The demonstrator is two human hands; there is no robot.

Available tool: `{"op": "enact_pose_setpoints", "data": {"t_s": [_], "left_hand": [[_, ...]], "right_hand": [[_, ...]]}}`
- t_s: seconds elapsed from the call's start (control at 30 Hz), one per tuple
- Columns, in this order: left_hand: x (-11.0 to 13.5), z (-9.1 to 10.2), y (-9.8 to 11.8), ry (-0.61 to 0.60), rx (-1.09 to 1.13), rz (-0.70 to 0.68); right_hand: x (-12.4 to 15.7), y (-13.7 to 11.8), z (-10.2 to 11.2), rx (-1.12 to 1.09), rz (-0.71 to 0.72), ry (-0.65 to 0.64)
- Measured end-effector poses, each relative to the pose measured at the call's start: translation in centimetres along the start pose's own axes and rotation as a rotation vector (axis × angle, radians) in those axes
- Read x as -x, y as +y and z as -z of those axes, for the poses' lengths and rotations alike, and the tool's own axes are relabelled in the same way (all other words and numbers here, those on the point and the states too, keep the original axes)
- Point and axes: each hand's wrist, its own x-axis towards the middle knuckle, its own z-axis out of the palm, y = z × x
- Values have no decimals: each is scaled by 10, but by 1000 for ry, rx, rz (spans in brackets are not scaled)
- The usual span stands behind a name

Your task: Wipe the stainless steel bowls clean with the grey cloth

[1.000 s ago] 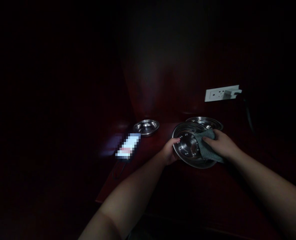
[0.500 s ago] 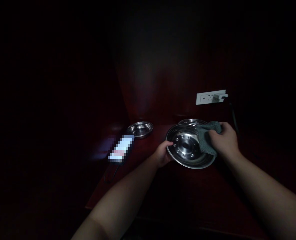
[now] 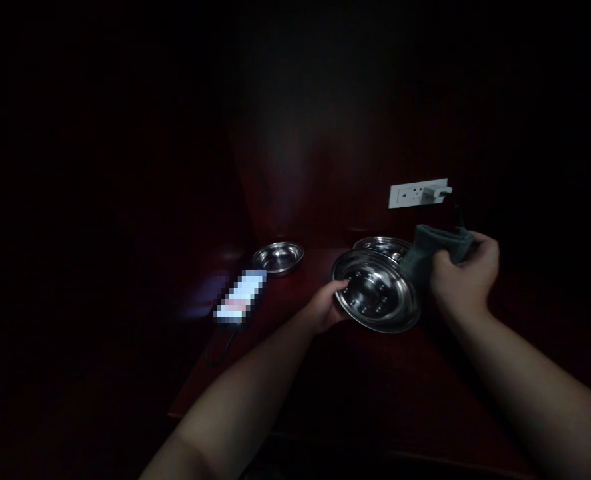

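My left hand (image 3: 329,307) grips the left rim of a shiny steel bowl (image 3: 375,293), its thumb over the edge and its other fingers underneath. The bowl is tilted with its inside facing me, and light spots glint in its base. At its upper right, my right hand (image 3: 468,273) is closed on a bunched grey-green cloth (image 3: 428,252). The cloth is by the bowl's right rim; I cannot tell whether it touches. Behind the held bowl, partly hidden by it, lies another steel dish (image 3: 382,245).
A second steel bowl (image 3: 279,268) sits at the left on the dark red table (image 3: 295,373). Beside it a lit phone (image 3: 240,298), its screen blurred, has a cable below. A white wall socket (image 3: 419,193) with a plug is at the back right. The surroundings are very dark.
My right hand has drawn the cloth off the bowl's inside, moving right and slightly up. The bowl in my left hand has turned and tilted a little.
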Motion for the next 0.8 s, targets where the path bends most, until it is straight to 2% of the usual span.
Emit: {"op": "enact_pose_setpoints", "data": {"t_s": [0.03, 0.1, 0.2, 0.3, 0.6, 0.7, 0.8], "left_hand": [[-1, 0, -1, -2, -8, 1], [-2, 1, -2, 0, -18, -6], [-3, 2, -5, 19, -23, -38], [-3, 0, -6, 36, -31, -73], [-3, -4, -7, 60, -36, -111], [-5, -3, -8, 63, -32, -110], [-6, -2, -9, 49, -37, -108]], "right_hand": [[2, -3, 0, -4, 58, 4], [6, -9, -1, 25, 194, -106], [15, -12, -5, 63, 393, -395], [22, -12, -11, 89, 479, -674], [33, -22, -9, 159, 353, -1186], [35, -28, -5, 148, 283, -1302], [34, -31, 0, 103, 238, -1360]]}}
